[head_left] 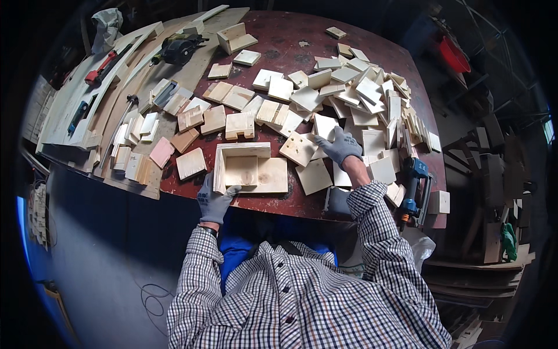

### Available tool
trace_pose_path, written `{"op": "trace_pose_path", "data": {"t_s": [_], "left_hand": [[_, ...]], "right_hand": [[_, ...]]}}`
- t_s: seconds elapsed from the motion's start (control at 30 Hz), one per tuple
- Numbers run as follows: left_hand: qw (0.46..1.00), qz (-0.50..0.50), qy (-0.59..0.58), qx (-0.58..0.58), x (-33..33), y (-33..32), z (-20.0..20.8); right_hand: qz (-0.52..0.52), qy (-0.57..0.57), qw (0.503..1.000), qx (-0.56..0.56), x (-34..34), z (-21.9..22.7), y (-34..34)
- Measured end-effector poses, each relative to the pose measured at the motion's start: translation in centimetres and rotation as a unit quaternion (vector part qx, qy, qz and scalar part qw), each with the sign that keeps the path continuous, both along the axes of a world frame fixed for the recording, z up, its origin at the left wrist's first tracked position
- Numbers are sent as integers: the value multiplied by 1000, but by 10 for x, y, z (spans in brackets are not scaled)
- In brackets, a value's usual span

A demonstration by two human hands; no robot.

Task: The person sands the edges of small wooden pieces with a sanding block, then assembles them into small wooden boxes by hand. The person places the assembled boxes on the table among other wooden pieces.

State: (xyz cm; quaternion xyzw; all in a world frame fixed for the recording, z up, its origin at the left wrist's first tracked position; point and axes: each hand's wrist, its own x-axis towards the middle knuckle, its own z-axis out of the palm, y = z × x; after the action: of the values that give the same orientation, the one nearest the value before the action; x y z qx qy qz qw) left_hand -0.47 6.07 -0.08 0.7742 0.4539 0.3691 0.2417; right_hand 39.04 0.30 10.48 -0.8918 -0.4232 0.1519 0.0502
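Mid-frame, the left hand (214,199), clamped on the wooden box (220,167), should steady it while the right hand (341,145) (grip unclear) singles out one block (299,150).

Pale two-walled wooden assembly (242,168) near table (279,202) edge; knotty block (299,150) just beside

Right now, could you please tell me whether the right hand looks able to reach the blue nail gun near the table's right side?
Probably yes: only low, loose wood pieces seem to lie between the right hand and the blue nail gun, and nothing appears to cover it.
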Motion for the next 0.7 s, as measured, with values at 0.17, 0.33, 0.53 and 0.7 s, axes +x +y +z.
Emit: {"op": "trace_pose_path", "data": {"t_s": [0.17, 0.33, 0.53, 0.7], "left_hand": [[1000, 0, 20, 13, 0, 0, 0], [1000, 8, 12, 14, -1, -3, -2], [999, 8, 18, 35, -2, 0, -4], [999, 4, 1, 48, 0, -3, 3]], "right_hand": [[-46, 23, 999, 10, -12, 22, 7], [361, 42, 861, 355, -101, 20, -45], [376, 72, 879, 285, -163, -35, -25], [224, 102, 895, 372, -179, -54, -31]]}}
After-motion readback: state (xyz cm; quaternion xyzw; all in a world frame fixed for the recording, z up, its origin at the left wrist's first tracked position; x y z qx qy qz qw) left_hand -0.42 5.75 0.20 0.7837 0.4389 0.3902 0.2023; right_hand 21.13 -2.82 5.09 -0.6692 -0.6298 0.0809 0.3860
